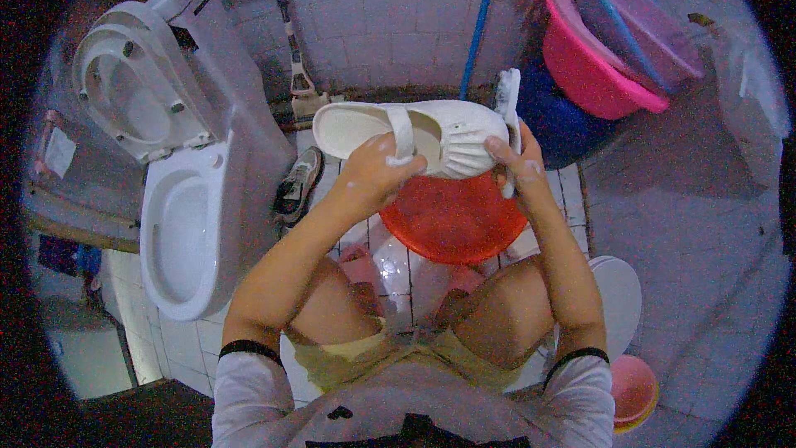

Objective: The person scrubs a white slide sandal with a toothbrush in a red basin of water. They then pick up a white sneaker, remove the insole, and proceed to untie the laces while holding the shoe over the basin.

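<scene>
A white strapped shoe (473,134) is held sideways over a red basin (456,220), its toe to the right and its heel to the left. My left hand (373,170) is closed on the shoe's strap and side, with white suds on the skin. In my right hand (522,162) is a white scrubbing brush (510,95), upright beside the toe; my right thumb rests against the toe. The brush's lower part is partly hidden by my fingers.
A white toilet (186,232) with its lid raised stands at left, a dark sneaker (298,187) beside it. Pink and blue basins (593,66) lean at upper right. A blue pole (481,25) and a long-handled tool (290,41) stand by the wall. Small stacked bowls (634,390) sit at lower right.
</scene>
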A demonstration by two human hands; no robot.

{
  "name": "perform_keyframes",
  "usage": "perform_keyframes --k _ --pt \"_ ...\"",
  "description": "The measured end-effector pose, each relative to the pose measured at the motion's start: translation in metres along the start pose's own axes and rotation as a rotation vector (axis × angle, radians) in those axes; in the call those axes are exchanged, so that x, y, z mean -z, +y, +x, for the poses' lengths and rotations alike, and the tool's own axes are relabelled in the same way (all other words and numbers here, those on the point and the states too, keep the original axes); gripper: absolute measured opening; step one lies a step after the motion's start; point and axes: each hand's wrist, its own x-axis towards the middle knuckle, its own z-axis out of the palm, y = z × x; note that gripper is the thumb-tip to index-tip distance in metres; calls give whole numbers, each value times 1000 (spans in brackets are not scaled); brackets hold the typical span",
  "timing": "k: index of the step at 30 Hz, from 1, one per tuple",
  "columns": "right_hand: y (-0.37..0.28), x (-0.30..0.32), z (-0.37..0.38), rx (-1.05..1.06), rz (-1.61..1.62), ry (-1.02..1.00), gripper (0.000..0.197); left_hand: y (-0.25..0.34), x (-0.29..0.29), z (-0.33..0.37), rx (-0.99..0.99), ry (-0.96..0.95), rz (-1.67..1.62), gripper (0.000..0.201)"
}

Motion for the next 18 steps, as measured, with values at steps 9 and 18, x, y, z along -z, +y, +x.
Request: perform_keyframes --k 9,18 --pt "13 5 6 244 -186 -8 61 16 -4 15 152 212 -259 38" --pt "0 7 -4 289 -423 27 66 26 2 47 520 262 -535 44"
